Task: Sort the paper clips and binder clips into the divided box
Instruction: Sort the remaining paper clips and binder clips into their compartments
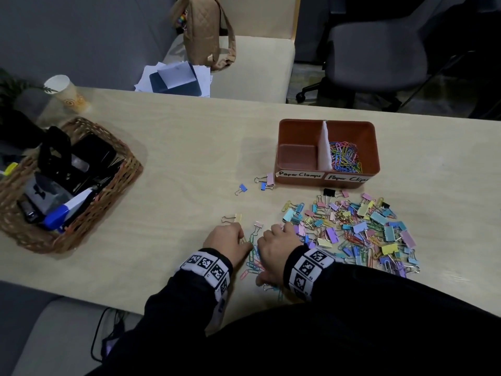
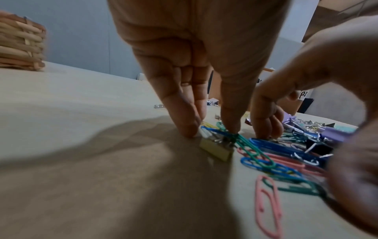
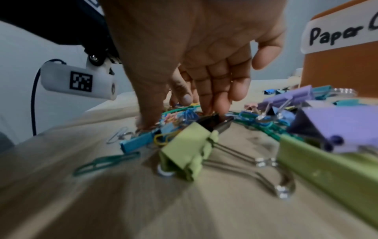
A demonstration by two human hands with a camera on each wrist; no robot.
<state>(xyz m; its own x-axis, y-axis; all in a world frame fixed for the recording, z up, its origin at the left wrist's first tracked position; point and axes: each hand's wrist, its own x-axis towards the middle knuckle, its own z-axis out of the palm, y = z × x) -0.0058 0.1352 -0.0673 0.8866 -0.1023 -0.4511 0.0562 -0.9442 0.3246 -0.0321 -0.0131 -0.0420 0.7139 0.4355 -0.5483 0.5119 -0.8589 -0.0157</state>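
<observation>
A brown divided box (image 1: 282,147) stands past the hands; its right part holds coloured paper clips (image 1: 345,156), its left part looks bare. A heap of pastel binder clips and paper clips (image 1: 357,232) lies in front of it. My left hand (image 1: 238,237) presses straight fingertips (image 2: 188,127) on the table beside a yellow binder clip (image 2: 216,149) and a green paper clip (image 2: 255,153). My right hand (image 1: 267,253) spreads thumb and fingers (image 3: 212,100) over a small cluster of paper clips (image 1: 253,263) and a black binder clip (image 3: 210,121).
A wicker basket (image 1: 127,169) of office tools sits at the left, a paper cup (image 1: 67,93) behind it. Three stray binder clips (image 1: 264,181) lie left of the box. The table's near edge runs just below my wrists. Chairs stand beyond the table.
</observation>
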